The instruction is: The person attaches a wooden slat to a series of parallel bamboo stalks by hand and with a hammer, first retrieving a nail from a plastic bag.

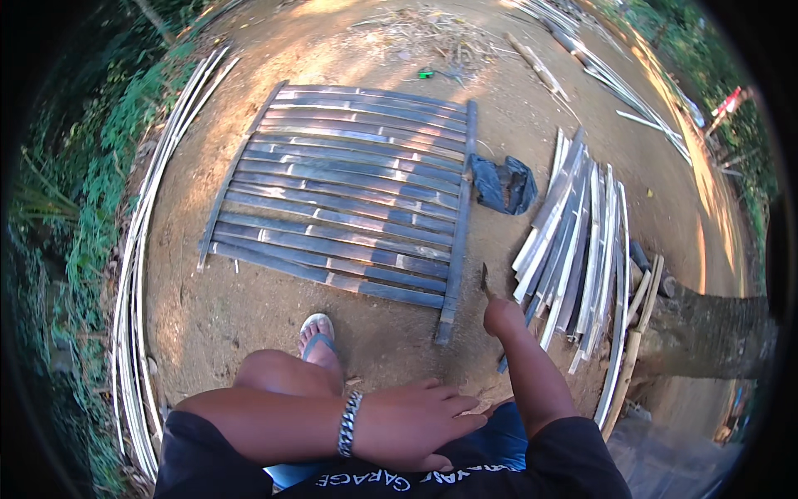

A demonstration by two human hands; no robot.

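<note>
At four o'clock, I see the right hand [504,318] gripping a knife [485,280]; left hand [413,422] at six, fingers spread. Slatted panel [345,173] at eleven. Likely holding, not cutting; next move needs blade control.

White lettering [366,480], on black shirt [573,457]

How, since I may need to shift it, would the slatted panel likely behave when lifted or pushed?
The slatted panel would probably stay fairly stiff, since its slats run between two side poles. Those long, narrow slats might bow slightly. Lying flat and broad, it seems unlikely to roll.
</note>
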